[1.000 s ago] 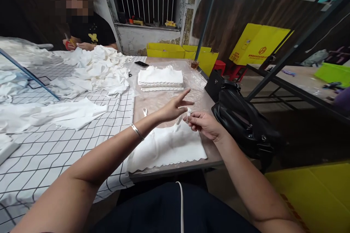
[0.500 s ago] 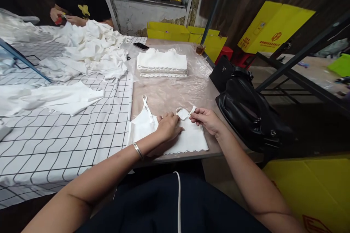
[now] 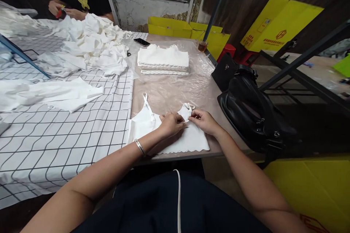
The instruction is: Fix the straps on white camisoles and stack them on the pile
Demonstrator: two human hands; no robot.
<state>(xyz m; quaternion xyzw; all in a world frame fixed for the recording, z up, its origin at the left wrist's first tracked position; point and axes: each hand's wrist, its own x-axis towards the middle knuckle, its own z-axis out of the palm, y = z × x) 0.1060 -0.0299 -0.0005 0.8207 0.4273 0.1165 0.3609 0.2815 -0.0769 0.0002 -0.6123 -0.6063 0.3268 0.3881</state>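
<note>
Near edge of the table (image 3: 169,94), the white top (image 3: 188,140) lies flat, left hand (image 3: 171,124) pressing it, fingers curled, while just right the right hand (image 3: 203,121) pinches its strap (image 3: 186,110), bunched between both hands.

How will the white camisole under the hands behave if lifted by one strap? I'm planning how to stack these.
The white camisole will likely hang limp: it lies flat, and its strap bunches between the left hand and right hand. Probably light, being thin. It may slide easily on the plastic sheet.
</note>
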